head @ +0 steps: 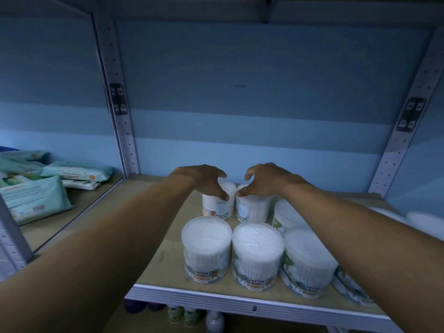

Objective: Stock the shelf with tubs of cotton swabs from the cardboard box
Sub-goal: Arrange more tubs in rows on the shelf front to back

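Note:
Several clear round tubs of cotton swabs stand on a tan shelf board (153, 258). In the back row, my left hand (204, 181) curls over the top of one tub (219, 207). My right hand (262, 181) curls the same way over the tub beside it (252, 210). Both tubs stand upright on the board and touch each other. A front row of tubs (206, 248) (257, 255) (307, 263) stands near the shelf's white front edge (240, 301). My right forearm hides part of a further tub (286, 212). The cardboard box is not in view.
Teal packs of wipes (33, 195) lie on the neighbouring shelf to the left, past a perforated metal upright (120, 116). A second upright (406, 131) stands at the right. Bottles (185, 316) show on the shelf below. The board left of the tubs is bare.

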